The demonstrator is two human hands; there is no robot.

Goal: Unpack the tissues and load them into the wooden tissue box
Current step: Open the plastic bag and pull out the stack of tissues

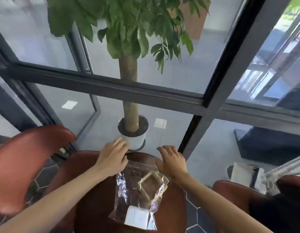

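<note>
A clear crinkled plastic bag lies on a round reddish-brown table. Through the plastic I see a pale wooden frame-like box and, at the near end, a white tissue pack. My left hand is at the bag's far left corner, fingers spread and relaxed, apparently touching the edge. At the far right corner my right hand is the same, fingers extended over the table's far rim. Neither hand holds anything.
A potted tree in a white pot stands just beyond the table, behind a dark-framed glass wall. A brown chair is at the left, another chair at the right with a white bag beside it.
</note>
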